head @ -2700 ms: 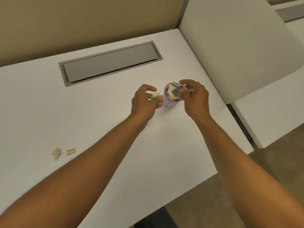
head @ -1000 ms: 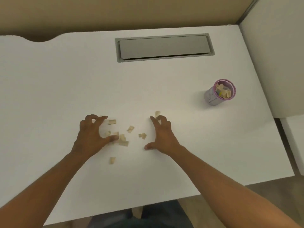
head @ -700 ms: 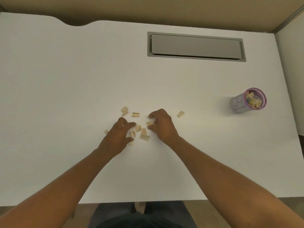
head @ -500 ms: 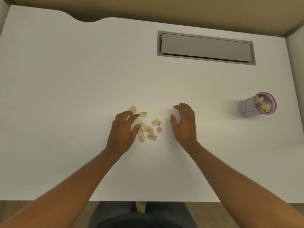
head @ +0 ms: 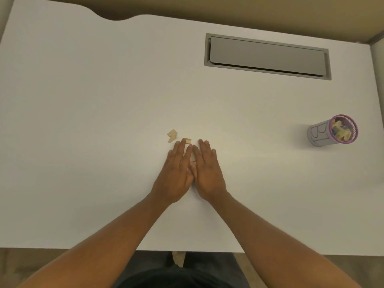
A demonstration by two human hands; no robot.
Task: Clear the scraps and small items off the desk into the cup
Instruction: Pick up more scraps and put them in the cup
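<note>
My left hand [head: 176,175] and my right hand [head: 207,173] lie side by side on the white desk [head: 83,100], fingers straight and pressed together. They close in on a pile of beige scraps, most of it hidden beneath them. One scrap [head: 192,157] shows in the gap between the hands. Two more scraps lie loose just beyond my left fingertips: an L-shaped one [head: 172,135] and a small block [head: 187,140]. The grey cup [head: 320,134] with a purple rim stands far to the right, holding several scraps.
A grey cable-tray lid [head: 267,56] is set into the desk at the back right. A white partition [head: 378,80] borders the desk's right side. A beige piece [head: 178,258] shows below the front edge, near my lap.
My hands left the cup and went to the scraps at the left. They swept the scattered scraps into a pile, then came together over it, hiding most pieces.
</note>
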